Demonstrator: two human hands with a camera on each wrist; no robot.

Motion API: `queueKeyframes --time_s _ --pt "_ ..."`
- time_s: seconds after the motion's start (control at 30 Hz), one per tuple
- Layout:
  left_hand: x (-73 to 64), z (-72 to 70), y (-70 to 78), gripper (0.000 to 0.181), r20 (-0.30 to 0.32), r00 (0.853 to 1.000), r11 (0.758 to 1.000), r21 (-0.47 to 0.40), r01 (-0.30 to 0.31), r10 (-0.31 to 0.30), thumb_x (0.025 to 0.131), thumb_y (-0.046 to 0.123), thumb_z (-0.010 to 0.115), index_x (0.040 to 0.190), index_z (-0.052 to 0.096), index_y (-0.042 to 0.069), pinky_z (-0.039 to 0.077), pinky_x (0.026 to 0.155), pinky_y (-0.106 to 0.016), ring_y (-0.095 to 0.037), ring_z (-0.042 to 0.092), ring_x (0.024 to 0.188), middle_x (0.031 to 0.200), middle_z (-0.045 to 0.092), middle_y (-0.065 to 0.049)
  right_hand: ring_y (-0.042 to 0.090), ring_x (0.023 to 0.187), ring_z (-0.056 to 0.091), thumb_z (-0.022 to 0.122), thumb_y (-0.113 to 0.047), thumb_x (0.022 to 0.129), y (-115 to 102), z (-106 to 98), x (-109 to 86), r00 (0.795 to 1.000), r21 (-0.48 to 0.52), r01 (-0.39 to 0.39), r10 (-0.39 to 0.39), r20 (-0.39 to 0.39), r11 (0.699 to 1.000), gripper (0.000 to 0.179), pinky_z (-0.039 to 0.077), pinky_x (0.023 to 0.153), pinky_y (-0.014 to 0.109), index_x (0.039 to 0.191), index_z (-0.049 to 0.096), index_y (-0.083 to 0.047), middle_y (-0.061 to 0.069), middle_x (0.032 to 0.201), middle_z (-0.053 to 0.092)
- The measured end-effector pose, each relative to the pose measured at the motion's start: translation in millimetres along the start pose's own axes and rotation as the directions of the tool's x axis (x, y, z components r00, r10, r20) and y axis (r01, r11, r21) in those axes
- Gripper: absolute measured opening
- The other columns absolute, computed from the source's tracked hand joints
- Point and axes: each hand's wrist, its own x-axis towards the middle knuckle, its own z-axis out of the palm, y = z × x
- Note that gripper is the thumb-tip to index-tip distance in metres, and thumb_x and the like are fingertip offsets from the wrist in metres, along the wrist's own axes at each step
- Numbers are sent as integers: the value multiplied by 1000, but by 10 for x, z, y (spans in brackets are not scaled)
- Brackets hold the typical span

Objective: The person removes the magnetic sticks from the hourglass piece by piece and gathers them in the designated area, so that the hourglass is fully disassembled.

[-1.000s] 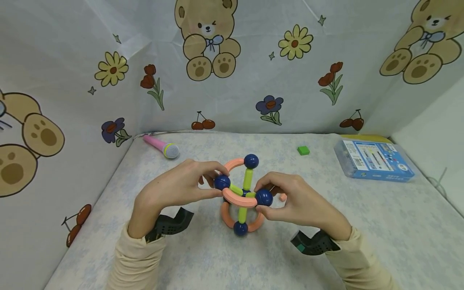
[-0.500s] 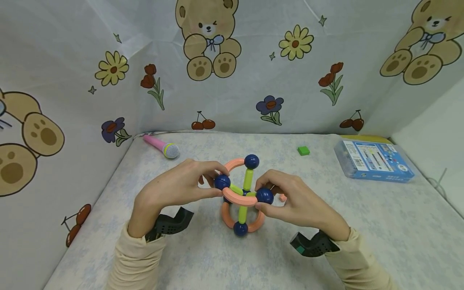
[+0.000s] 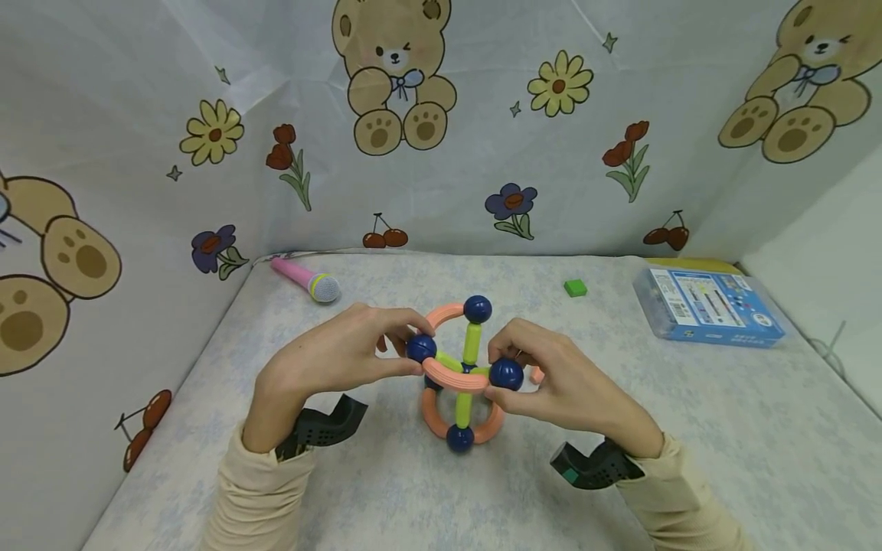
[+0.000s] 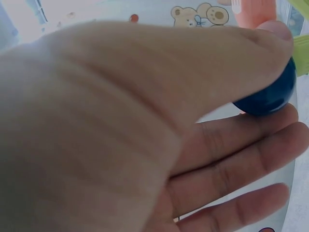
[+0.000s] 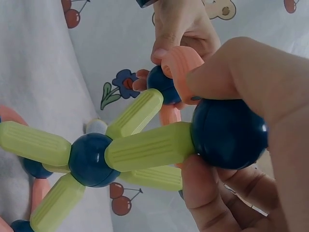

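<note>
A toy structure of navy balls, lime-green straight rods and salmon curved rods is between both hands. My left hand (image 3: 351,348) pinches one navy ball (image 3: 421,349) between thumb and fingers. On the other side, my right hand (image 3: 561,375) pinches another navy ball (image 3: 507,374); its thumb also touches the end of a curved salmon rod (image 3: 455,377). That rod spans the near side between the two held balls. In the right wrist view, green rods (image 5: 149,146) radiate from a central ball (image 5: 94,159). Below, a salmon ring section (image 3: 432,413) meets a bottom ball (image 3: 460,438).
A pink toy microphone (image 3: 303,278) lies at the back left. Farther right are a small green block (image 3: 575,288) and a blue-labelled box (image 3: 717,306). A small salmon piece (image 3: 536,375) shows behind my right hand. A bear-print cloth (image 3: 427,191) hangs behind the table.
My right hand and its ball have shifted very slightly to the right. The left hand keeps its pinch, and the structure stays nearly still.
</note>
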Motion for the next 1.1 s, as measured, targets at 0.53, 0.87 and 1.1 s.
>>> queueKeyframes --time_s 0.53,0.87,1.1 --pt "2 5 -12 35 -7 1000 1000 -3 -12 12 94 20 78 126 68 14 58 89 -43 -8 71 97 103 76 7 8 80 55 84 -9 84 10 15 15 999 10 35 -35 -20 999 35 52 70 27 103 57 -20 -9 96 55" --pt "1 -2 -20 36 1 1000 1000 -9 -16 16 94 19 78 128 68 14 58 89 -46 -8 71 96 103 77 6 7 80 59 84 -9 85 17 13 12 999 37 26 -25 -35 999 34 55 71 26 105 59 -18 -7 98 58" --pt "-23 -14 0 39 6 1000 1000 12 -23 23 96 23 76 133 67 19 58 88 -38 -6 70 96 112 75 10 7 81 60 84 -11 87 13 3 17 999 24 3 -2 -40 1000 32 56 72 26 106 60 -16 -7 100 59"
